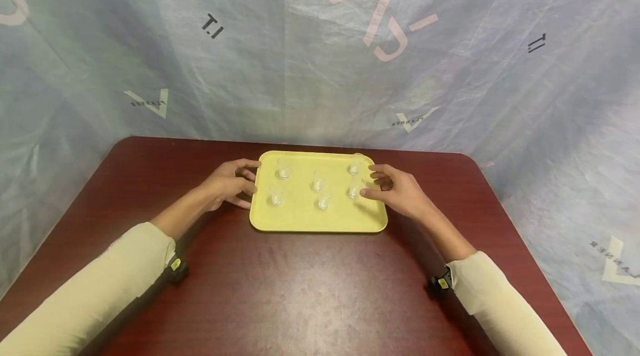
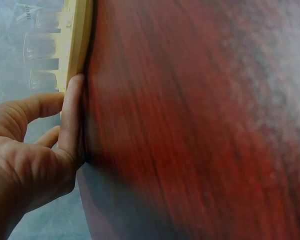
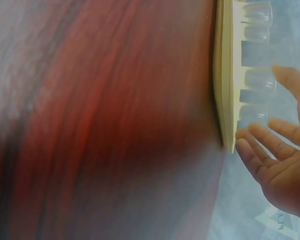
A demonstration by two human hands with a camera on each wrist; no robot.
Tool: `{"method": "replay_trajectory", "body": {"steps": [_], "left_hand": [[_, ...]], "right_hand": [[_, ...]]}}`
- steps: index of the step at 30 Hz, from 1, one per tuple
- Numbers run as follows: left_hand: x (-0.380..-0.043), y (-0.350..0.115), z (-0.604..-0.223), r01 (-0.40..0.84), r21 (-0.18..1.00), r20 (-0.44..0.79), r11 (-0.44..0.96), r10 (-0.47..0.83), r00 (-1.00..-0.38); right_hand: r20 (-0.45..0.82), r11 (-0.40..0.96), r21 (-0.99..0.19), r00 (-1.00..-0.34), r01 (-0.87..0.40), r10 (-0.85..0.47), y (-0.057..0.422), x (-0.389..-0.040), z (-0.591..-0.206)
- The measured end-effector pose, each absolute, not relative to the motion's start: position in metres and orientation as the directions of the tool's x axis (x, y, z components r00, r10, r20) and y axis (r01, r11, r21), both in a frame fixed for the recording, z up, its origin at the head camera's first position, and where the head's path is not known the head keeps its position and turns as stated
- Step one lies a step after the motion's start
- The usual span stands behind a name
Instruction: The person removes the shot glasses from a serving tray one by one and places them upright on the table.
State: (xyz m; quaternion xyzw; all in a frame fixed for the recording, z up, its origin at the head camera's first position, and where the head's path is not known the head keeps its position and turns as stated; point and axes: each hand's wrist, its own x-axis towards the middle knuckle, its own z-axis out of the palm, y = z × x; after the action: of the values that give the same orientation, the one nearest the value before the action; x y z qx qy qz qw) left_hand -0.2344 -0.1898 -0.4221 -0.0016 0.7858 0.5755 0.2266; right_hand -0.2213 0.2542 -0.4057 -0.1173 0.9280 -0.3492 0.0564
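A yellow tray (image 1: 300, 218) lies on the table with several small clear cups standing on it. My left hand (image 1: 227, 185) is at the tray's left edge, fingers spread and touching the rim; the left wrist view shows one fingertip against the tray's outer side. Over the right end is my right hand (image 1: 400, 192), fingers apart. Its thumb tip is beside the near right cup (image 1: 353, 191); whether they touch I cannot tell. The far right cup (image 1: 355, 168) stands just beyond. In the right wrist view the hand (image 3: 285, 160) holds nothing.
The dark red wooden table (image 1: 300, 289) has its back edge close behind the tray. Grey printed sheeting (image 1: 290, 56) hangs behind and at both sides. Other cups are the far left cup (image 1: 284, 170), the near left cup (image 1: 277, 196) and two in the middle.
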Motion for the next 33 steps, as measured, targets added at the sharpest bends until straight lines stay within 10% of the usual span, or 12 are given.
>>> {"method": "replay_trajectory", "body": {"steps": [33], "left_hand": [[-0.235,-0.19,-0.421,-0.248,0.901,-0.351,0.355,0.265,-0.898]], "right_hand": [[0.001,0.587,-0.793,-0.964,-0.162,-0.265,0.238,-0.23,-0.418]]}}
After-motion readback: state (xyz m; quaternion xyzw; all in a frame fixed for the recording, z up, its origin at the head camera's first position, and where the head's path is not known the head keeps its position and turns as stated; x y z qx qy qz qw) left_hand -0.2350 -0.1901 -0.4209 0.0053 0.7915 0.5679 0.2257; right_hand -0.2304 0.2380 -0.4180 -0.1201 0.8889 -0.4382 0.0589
